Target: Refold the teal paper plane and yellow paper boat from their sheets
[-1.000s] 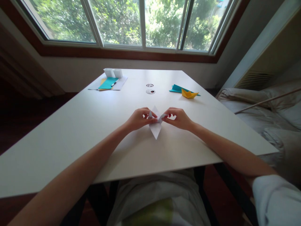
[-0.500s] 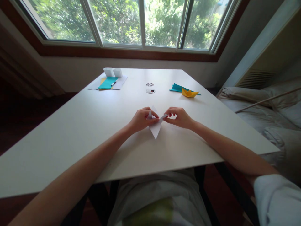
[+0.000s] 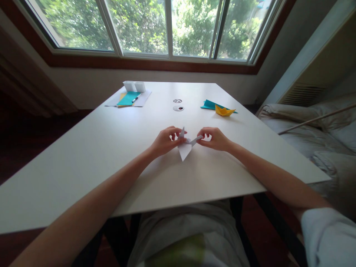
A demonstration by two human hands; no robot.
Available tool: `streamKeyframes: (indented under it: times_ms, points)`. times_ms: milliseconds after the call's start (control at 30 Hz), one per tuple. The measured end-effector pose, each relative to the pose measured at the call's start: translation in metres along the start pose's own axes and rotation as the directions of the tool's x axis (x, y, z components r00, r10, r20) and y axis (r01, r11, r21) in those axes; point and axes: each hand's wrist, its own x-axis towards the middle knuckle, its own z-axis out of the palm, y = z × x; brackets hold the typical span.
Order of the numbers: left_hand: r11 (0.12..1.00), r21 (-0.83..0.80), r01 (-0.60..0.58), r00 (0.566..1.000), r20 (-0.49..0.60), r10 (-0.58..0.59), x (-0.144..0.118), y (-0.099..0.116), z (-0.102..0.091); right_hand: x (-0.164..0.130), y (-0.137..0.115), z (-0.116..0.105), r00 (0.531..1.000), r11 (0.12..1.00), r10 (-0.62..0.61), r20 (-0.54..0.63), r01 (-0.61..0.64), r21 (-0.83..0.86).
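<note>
Between my hands, just above the white table (image 3: 133, 148), is a folded white paper crane (image 3: 184, 150) with pointed ends. My left hand (image 3: 168, 140) pinches its left side, thumb in front and fingers behind. One slim point rises beside those fingertips. My right hand (image 3: 213, 138) grips the narrow point that slants out to the right, between thumb and fingertips. A broad triangular flap points down toward me. The far side of the crane is partly hidden by my left fingers.
At the back left, white boxes (image 3: 135, 86) stand behind sheets of teal paper (image 3: 128, 98), with a marker (image 3: 136, 98) on top. A yellow paper boat (image 3: 224, 111) sits before a teal folded paper (image 3: 208, 104) at right. Round cable holes (image 3: 178, 108) lie mid-table.
My right hand has shifted slightly right, and the narrow point in it slants further outward. The left point now stands more in view as my left fingers moved. Both hands keep hold.
</note>
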Motion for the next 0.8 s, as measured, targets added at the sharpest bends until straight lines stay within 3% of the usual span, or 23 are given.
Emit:
streamKeyframes:
  times_ms: [67,133,267,400,500,667,800]
  points:
    - [0.998,-0.042,0.044,0.998,-0.035,-0.046,-0.001,0.002,-0.004,-0.001,-0.004,-0.003,0.999,0.999,-0.032,-0.009,0.031,-0.030]
    - [0.976,-0.132,0.176,0.983,-0.024,-0.181,-0.002,0.006,-0.008,-0.002,-0.008,-0.003,0.998,0.996,-0.064,-0.029,0.062,-0.057]
    - [0.816,-0.294,0.497,0.868,0.165,-0.469,-0.006,0.016,-0.013,-0.004,-0.012,0.001,0.994,0.995,-0.091,-0.067,0.088,-0.039]
    - [0.688,-0.376,0.621,0.784,0.300,-0.544,-0.008,0.020,-0.012,-0.005,-0.013,0.007,0.995,0.999,-0.044,-0.091,0.045,0.002]
    - [0.669,-0.422,0.612,0.791,0.303,-0.532,-0.008,0.020,-0.010,-0.006,-0.014,0.008,0.994,1.000,-0.010,-0.106,0.012,0.023]
    - [0.680,-0.499,0.537,0.843,0.279,-0.460,-0.010,0.017,-0.008,-0.003,-0.013,0.002,1.000,0.989,0.030,0.002,-0.030,0.144]
    - [0.685,-0.508,0.521,0.852,0.273,-0.446,-0.009,0.013,-0.009,0.000,-0.002,-0.001,0.979,0.974,0.186,-0.086,-0.173,0.145]
